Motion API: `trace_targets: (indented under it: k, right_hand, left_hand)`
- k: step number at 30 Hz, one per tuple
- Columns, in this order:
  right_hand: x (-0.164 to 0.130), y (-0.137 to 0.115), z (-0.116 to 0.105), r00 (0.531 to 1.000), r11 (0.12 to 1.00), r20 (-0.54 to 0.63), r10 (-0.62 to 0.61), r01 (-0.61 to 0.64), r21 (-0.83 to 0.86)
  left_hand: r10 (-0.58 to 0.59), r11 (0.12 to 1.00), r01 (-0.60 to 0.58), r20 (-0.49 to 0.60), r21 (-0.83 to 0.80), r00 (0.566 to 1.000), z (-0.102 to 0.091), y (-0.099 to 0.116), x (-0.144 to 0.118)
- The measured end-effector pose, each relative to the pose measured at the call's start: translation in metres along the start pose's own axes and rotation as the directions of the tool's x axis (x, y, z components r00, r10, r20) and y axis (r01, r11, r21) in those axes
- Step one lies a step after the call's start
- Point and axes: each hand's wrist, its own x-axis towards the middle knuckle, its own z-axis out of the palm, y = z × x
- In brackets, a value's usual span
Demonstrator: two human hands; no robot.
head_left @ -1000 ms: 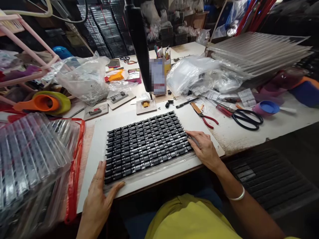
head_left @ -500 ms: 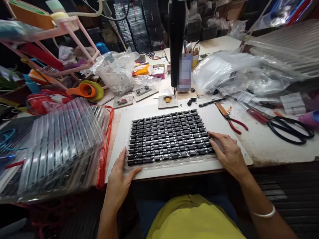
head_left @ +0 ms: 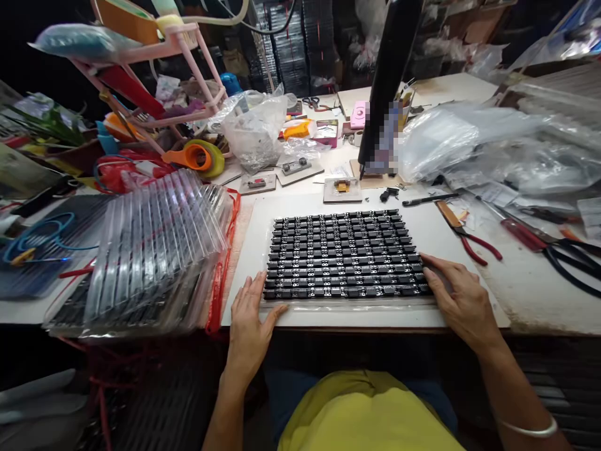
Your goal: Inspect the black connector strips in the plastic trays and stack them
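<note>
With both hands flat and open at the tray of black components [head_left: 345, 257], left hand [head_left: 251, 326] near corner, right hand [head_left: 457, 297] right edge, keep it level on the white board [head_left: 256, 250], tabletop front.

A cluttered electronics assembly workshop: stacked clear component trays [head_left: 154, 250], pliers [head_left: 464, 235], scissors [head_left: 554, 250], plastic bags [head_left: 256, 128] crowd the bench [head_left: 530, 294].

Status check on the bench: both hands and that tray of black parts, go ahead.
Left hand flat at the near left corner of the tray of black parts. Right hand on its right edge. Pliers lie just right of it, apart.
</note>
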Motion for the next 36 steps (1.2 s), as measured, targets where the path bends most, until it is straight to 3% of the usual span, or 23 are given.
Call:
trace_targets:
  k: [7,16,25,29,32,36]
  right_hand:
    - [0.002,-0.001,0.000,1.000,1.000,0.008,-0.013,0.013,-0.007]
    - [-0.001,-0.001,-0.001,1.000,1.000,0.025,0.007,-0.007,-0.020]
    - [-0.001,0.000,0.001,0.999,0.999,0.019,-0.041,0.041,-0.014]
    - [-0.001,0.001,0.001,0.999,0.999,0.029,-0.036,0.036,-0.012]
    - [-0.001,0.001,0.000,0.999,0.999,0.038,-0.031,0.031,-0.014]
    - [0.000,0.000,-0.001,0.999,1.000,0.039,-0.028,0.028,-0.009]
  left_hand:
    - [0.030,0.999,-0.030,-0.017,0.014,0.999,0.000,-0.002,-0.002]
    - [-0.074,0.997,0.074,-0.022,0.007,0.997,-0.001,0.002,-0.004]
    - [0.019,1.000,-0.018,-0.043,0.016,0.999,-0.002,0.005,-0.004]
    - [0.139,0.990,-0.139,-0.050,-0.007,0.989,-0.004,0.024,-0.010]
    - [0.268,0.963,-0.268,0.005,0.004,0.963,0.002,0.043,-0.016]
    - [0.303,0.949,-0.307,0.074,0.064,0.950,0.013,0.056,-0.018]
